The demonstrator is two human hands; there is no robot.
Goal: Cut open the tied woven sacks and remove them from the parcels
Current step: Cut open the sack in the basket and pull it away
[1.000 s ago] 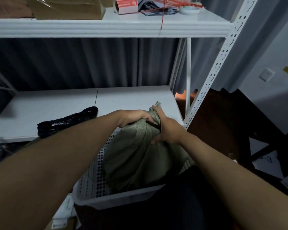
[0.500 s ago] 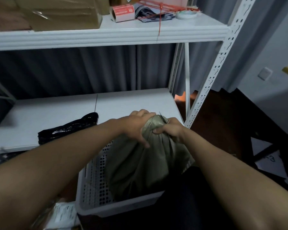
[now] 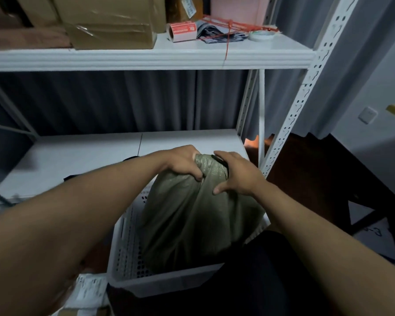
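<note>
sack [image 3: 192, 215] stands tall in basket [image 3: 132, 254], tied top up | left hand [image 3: 183, 163]; right hand [image 3: 237, 176]; both hands squeeze its top

I see a matt olive woven sack [image 3: 192, 220] in a perforated white plastic basket [image 3: 132, 254]; at twelve o'clock, glossy taped cardboard boxes [image 3: 110, 26] on white painted metal shelving [image 3: 146, 59]

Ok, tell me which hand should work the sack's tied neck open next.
Right, probably. The right hand lies against the dark tie at the top of the woven sack, while the left hand already grips the bunched neck, steadying it in the white basket.
</note>
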